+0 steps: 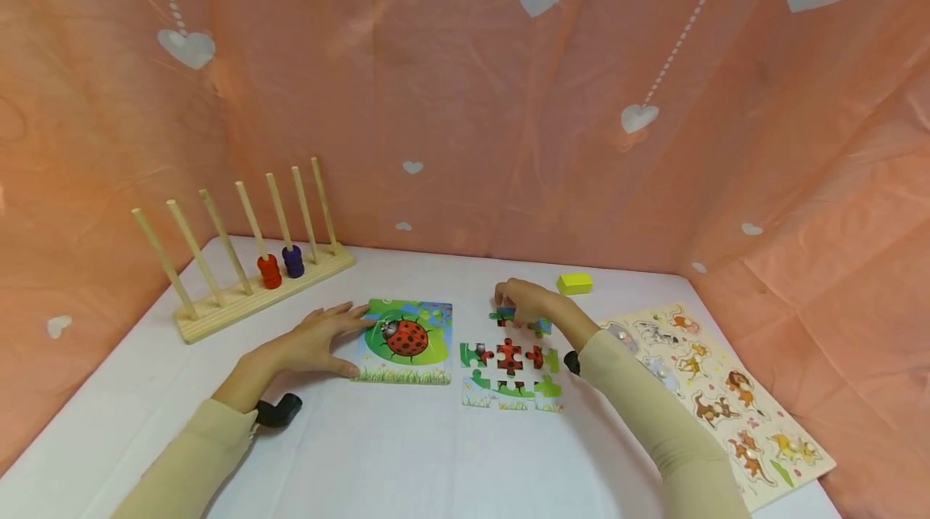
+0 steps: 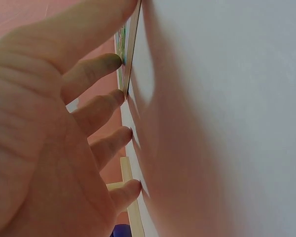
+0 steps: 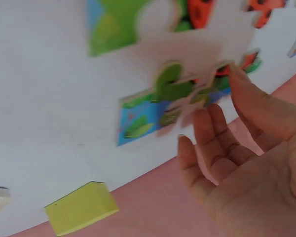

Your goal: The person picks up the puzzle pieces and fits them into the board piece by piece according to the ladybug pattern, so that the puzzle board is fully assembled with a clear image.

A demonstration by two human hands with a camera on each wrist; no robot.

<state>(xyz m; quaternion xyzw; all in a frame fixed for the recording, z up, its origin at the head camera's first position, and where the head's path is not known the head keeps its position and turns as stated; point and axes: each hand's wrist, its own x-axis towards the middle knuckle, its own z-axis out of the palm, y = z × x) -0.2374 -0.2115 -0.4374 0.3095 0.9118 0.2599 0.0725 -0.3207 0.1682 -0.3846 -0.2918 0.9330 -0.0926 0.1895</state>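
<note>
My left hand [image 1: 314, 343] lies at the left side of a square ladybug picture board [image 1: 429, 362], its fingers spread and fingertips touching the board's edge. In the left wrist view, the fingers [image 2: 96, 111] are extended over the white tabletop. To the right of the board are loose jigsaw pieces [image 1: 510, 357] of a matching ladybug picture, set in rows with gaps. At the far row my right hand [image 1: 526, 299] pinches a puzzle piece [image 3: 222, 79] between thumb and fingers. Beside it lies a blue and green corner piece [image 3: 138, 118].
A wooden peg rack [image 1: 269, 290] with red and purple beads stands at the back left. Behind my right hand sits a yellow block [image 1: 575, 283]. An animal knob-puzzle board [image 1: 715, 374] lies on the right, partly under my right arm. A pink curtain [image 1: 450, 99] hangs behind the table.
</note>
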